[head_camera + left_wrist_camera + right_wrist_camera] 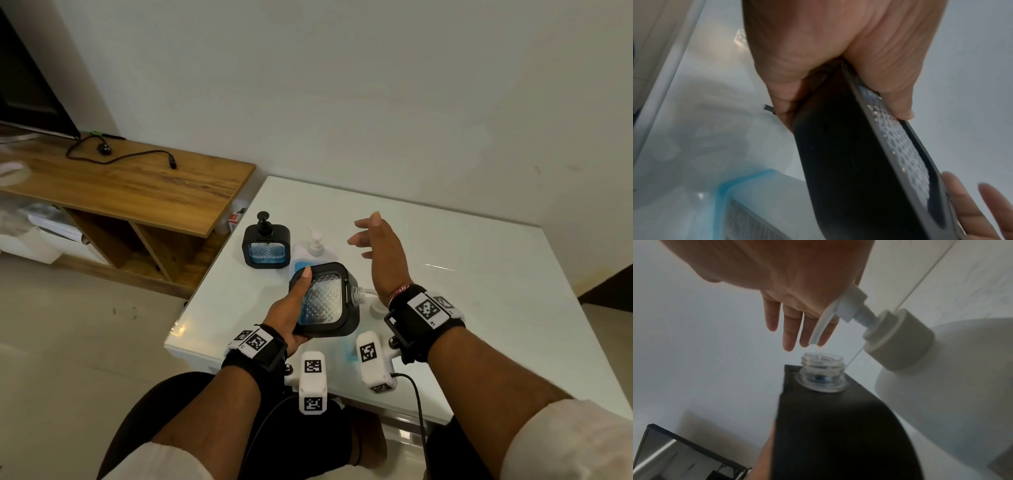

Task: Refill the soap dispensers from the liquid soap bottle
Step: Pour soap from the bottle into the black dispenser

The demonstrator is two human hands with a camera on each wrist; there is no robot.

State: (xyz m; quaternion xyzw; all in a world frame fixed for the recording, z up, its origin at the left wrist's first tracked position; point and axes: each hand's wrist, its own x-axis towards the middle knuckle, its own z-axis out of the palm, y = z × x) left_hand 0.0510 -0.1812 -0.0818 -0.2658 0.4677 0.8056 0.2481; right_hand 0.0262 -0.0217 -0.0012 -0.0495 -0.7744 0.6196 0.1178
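My left hand [287,310] grips a black square soap dispenser [323,301] above the table, thumb across its textured glass window. It is tilted on its side, and its open threaded neck [357,294] points right; a little blue liquid shows low in the window. My right hand [376,246] hovers open beyond the neck, holding nothing. A second black dispenser [266,246] with its pump on stands at the back left. The soap bottle [315,248], holding blue liquid, stands behind the held dispenser. In the right wrist view the neck [823,369] lies below my fingers [789,331].
Another white pump bottle [941,386] stands close under my right wrist; only its top [377,306] shows from the head. The white table [479,274] meets the wall behind. A wooden unit [137,185] with a screen [27,85] and cable stands left.
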